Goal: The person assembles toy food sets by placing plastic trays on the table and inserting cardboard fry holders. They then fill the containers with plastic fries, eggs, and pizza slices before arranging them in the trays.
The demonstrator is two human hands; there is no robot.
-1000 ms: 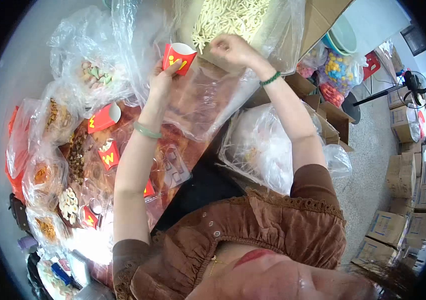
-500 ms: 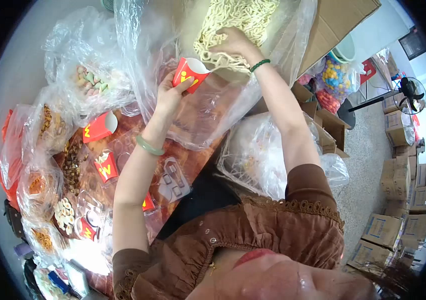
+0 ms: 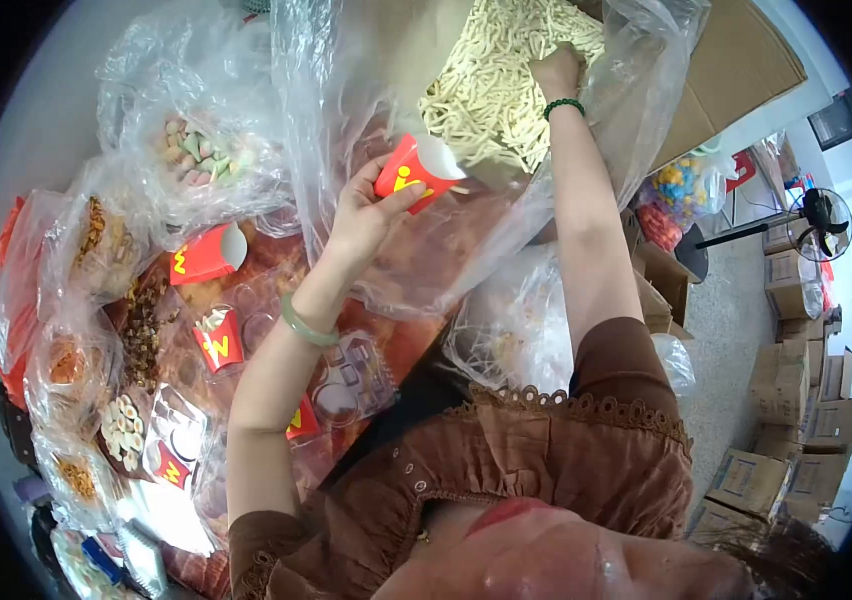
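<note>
My left hand (image 3: 371,208) grips a red paper fries carton (image 3: 414,172) with a yellow logo, its white inner side turned up. A heap of pale yellow fry-shaped sticks (image 3: 491,85) lies in a large clear plastic bag (image 3: 321,130) just beyond it. My right hand (image 3: 558,72) is curled down into the far right of that heap, and its fingertips are hidden. Another red carton (image 3: 208,254) lies on the table to the left. Below it sits a smaller red carton (image 3: 217,338) with pale pieces in its top.
Bags of pastel pieces (image 3: 191,155) and orange bits (image 3: 76,478) line the left side. Clear plastic moulded pieces (image 3: 356,375) lie near my left forearm. An open cardboard box (image 3: 661,280), a fan (image 3: 821,222) and stacked cartons (image 3: 746,480) stand to the right.
My right hand has moved right and farther into the heap, its fingers now curled down. My left hand still holds the carton. The whole view has shifted slightly.
</note>
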